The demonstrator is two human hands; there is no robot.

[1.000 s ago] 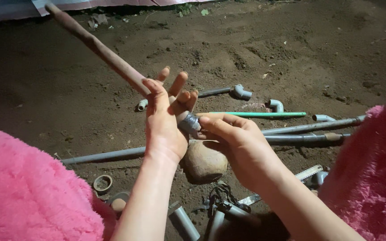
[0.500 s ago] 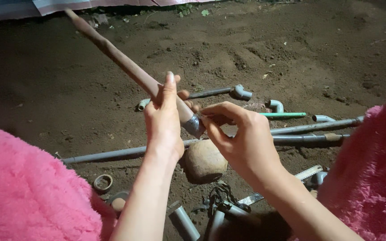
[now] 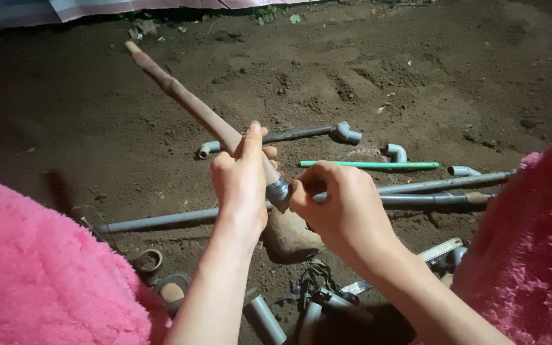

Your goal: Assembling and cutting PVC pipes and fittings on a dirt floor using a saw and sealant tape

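Brown, dirt-coated pipe angles up from the left hand, whose fingers wrap its lower end. The right hand pinches the grey fitting, apparently seated there. Keep pipe steady; turn fitting squarely.

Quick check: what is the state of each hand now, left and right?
Left hand: closed around the brown pipe.
Right hand: closed, pinching the grey fitting at the pipe's near end.
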